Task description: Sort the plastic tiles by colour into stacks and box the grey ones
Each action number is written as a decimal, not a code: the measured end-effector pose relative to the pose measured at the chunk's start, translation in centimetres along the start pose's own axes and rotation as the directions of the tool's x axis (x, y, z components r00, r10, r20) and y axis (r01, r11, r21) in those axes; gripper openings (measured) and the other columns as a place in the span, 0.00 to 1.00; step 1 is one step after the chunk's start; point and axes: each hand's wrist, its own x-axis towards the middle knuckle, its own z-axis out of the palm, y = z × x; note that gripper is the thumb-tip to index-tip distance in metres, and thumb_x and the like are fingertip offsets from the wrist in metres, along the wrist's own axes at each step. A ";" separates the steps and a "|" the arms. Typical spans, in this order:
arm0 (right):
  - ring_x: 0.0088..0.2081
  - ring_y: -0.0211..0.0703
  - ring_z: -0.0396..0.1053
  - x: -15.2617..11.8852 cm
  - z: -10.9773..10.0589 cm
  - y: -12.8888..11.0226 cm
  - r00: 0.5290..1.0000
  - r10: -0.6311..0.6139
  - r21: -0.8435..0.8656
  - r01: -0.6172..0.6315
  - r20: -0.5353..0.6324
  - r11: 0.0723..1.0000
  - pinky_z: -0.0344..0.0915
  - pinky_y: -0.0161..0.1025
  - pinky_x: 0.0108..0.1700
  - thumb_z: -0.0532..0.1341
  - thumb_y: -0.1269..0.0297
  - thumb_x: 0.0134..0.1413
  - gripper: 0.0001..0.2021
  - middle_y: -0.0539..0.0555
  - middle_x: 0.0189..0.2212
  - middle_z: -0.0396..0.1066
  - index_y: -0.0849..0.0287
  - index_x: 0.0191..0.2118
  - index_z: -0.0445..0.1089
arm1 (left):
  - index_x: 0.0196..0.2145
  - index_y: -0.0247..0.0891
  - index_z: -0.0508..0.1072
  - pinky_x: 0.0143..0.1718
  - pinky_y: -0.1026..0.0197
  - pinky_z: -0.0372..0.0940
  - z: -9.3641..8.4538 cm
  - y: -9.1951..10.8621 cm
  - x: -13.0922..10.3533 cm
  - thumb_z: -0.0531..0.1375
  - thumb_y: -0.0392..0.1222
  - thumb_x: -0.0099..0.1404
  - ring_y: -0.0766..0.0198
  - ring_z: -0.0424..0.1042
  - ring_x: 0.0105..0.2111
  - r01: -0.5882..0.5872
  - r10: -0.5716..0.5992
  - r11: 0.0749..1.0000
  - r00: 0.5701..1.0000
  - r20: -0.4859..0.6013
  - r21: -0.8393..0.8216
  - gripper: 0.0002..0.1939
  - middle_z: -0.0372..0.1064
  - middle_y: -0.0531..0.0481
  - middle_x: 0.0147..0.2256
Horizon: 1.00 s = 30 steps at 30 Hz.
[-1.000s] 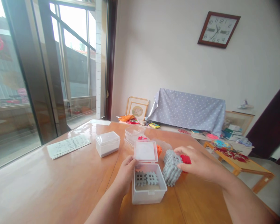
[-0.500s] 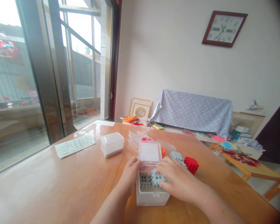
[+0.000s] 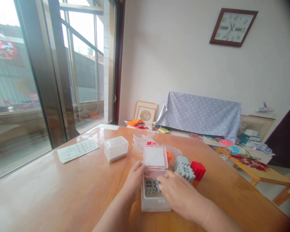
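Observation:
A clear plastic box (image 3: 156,205) stands in front of me with its lid (image 3: 155,157) tipped up at the far side. Inside it lies a grey toothed building block (image 3: 149,184) with a window pattern. My left hand (image 3: 134,180) is closed on the box's left far corner, by the lid's hinge. Over the box's right side is my right hand (image 3: 177,190), fingers bent down into it around a second grey block, mostly hidden by the hand. Just beyond stand a grey block stack (image 3: 184,169) and a red block stack (image 3: 198,170).
A closed clear box (image 3: 116,149) and papers with writing (image 3: 77,150) lie to the left on the wooden table (image 3: 87,193). Clear containers (image 3: 141,140) and an orange block (image 3: 169,156) are behind the lid. A low side table (image 3: 263,172) stands at the right.
My right hand has shifted slightly left and lower over the box, now covering most of the right-hand grey block. More of the grey stack shows. My left hand stays on the box.

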 end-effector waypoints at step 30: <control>0.49 0.52 0.72 -3.9 -5.0 10.7 0.964 0.267 0.391 -0.246 0.000 0.887 0.66 0.49 0.55 0.62 0.62 0.54 0.17 0.55 0.47 0.76 0.55 0.50 0.74 | 0.31 0.39 0.70 0.36 0.61 0.61 -0.2 -0.1 0.0 0.62 0.43 0.57 0.62 0.68 0.31 0.000 0.000 0.999 1.000 0.008 0.050 0.06 0.72 0.51 0.30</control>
